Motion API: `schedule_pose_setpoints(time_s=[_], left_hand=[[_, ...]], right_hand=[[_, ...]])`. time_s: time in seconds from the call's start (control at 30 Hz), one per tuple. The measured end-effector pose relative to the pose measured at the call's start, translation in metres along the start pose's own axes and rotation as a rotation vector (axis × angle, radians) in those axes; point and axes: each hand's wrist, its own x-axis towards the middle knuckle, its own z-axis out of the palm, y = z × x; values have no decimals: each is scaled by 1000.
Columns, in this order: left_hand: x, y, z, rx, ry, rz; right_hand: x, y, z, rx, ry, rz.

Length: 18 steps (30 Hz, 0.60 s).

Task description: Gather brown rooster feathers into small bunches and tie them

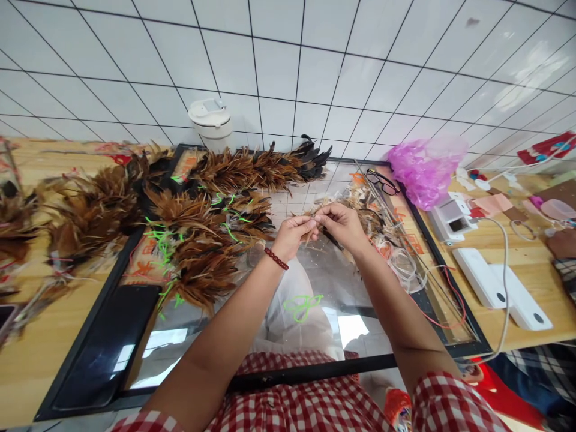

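My left hand (291, 236) and my right hand (344, 227) meet above the glass tabletop (342, 288). Both are closed, with thumbs and fingertips pinched together. Whatever they pinch is too small and hidden to make out. Behind and right of my right hand lies a pile of loose pale and brown feathers (371, 223). Bundles of brown feathers (202, 276), some with bright green ties (164, 246), lie to the left of my left hand. A long row of brown and black feathers (252, 169) stretches along the back. Green ties (302, 306) also lie on the glass below my hands.
A black phone (110, 345) rests at the front left. Against the tiled wall stand a white cup (211, 123) and a purple plastic bag (423, 171). Glasses (382, 182), clear cord (402, 267) and white power banks (501, 288) lie right. Another person's hand (562, 243) shows far right.
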Motion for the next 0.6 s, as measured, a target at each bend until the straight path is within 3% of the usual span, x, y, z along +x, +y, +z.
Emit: schedule_pose_setpoints(time_s=[0.27,0.6], left_hand=[[2,-2,-3,-1,-41,3],[0,-4,1,17,17,11]], right_hand=[[0,-3,-4,51,-153,-23],[-1,-14,-3,-145,-31,-126]])
